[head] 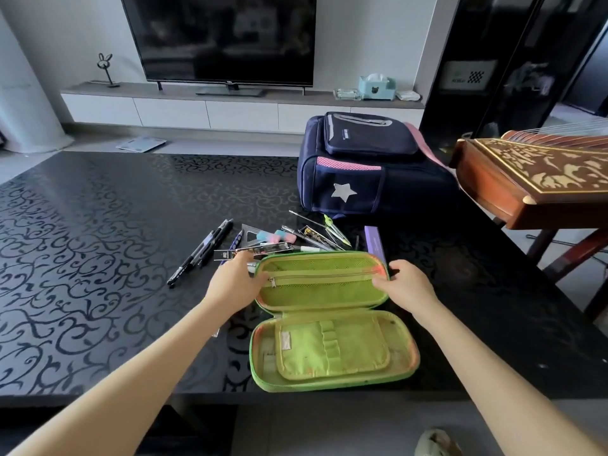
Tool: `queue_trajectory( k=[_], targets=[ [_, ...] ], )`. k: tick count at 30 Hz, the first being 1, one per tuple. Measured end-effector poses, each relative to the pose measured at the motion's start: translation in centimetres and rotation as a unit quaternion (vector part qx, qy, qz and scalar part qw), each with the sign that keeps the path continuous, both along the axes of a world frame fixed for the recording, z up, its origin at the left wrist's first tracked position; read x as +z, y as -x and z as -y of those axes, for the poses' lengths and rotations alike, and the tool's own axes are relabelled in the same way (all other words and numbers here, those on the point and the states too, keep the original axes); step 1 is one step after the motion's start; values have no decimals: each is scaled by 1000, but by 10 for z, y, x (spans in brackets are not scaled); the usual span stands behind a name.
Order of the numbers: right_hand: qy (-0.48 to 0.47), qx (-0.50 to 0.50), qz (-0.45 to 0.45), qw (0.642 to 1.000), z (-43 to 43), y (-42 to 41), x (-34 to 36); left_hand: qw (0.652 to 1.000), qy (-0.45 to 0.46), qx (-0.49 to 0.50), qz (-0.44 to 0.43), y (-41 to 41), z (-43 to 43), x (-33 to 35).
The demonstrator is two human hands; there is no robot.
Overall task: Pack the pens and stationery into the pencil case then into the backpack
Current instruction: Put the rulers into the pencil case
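Nearest on the black patterned worktop (98, 225): one green pencil case (332, 353), spread open in two halves. In the near half, one flap with pen loops; in the raised far half, one zipped mesh pocket. Two hands on that raised half: left hand (235, 284) at its left end, right hand (408, 286) at its right, each grip closed on the rim. Just beyond, loose in a heap: three black pens (210, 243) as far as countable, two pink-and-blue erasers (276, 236), one set square (250, 236), one compass (334, 227), one purple box (375, 241). Farthest, one navy backpack (371, 166).
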State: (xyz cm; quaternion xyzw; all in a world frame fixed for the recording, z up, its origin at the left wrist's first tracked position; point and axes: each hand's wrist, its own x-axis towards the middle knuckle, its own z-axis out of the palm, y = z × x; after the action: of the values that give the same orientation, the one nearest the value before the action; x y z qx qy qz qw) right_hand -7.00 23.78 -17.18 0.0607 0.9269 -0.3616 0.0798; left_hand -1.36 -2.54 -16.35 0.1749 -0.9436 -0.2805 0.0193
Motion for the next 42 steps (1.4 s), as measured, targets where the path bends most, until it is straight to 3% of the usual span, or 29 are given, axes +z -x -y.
queue_trajectory(
  k=[3, 7, 11, 13, 16, 18, 23, 30, 32, 35, 38, 42],
  targets=[
    [95, -27, -11, 995, 4, 14, -13, 989, -146, 31, -15, 9, 2, -5],
    [174, -53, -36, 983, 0, 9, 6, 959, -276, -10, -63, 5, 15, -1],
    [24, 54, -221, 974, 32, 16, 45, 959, -275, -55, -45, 1, 25, 0],
    [-32, 151, -254, 955, 78, 28, 57, 948, -309, -63, -35, 0, 28, -1],
    [-132, 232, -162, 950, 153, 60, 50, 934, -353, -61, -18, 0, 34, -8],
    [-201, 241, -110, 943, 191, 81, 37, 941, -333, -55, -19, 0, 40, -16],
    [-272, 220, -93, 932, 230, 105, 5, 954, -295, -41, -31, -2, 50, -30],
    [-109, 137, -69, 982, 222, 115, 1, 963, -262, -60, -25, 3, 50, -29],
    [14, 141, -90, 986, 201, 105, 19, 968, -242, -58, -22, 3, 49, -28],
    [199, 201, -58, 957, 153, 75, 52, 973, -225, -52, -24, 2, 45, -25],
    [200, 314, 22, 928, 95, 38, 74, 972, -231, -29, -38, 2, 43, -25],
    [52, 383, 108, 916, 40, -14, 66, 975, -216, -6, -54, 4, 38, -27]
  ],
)
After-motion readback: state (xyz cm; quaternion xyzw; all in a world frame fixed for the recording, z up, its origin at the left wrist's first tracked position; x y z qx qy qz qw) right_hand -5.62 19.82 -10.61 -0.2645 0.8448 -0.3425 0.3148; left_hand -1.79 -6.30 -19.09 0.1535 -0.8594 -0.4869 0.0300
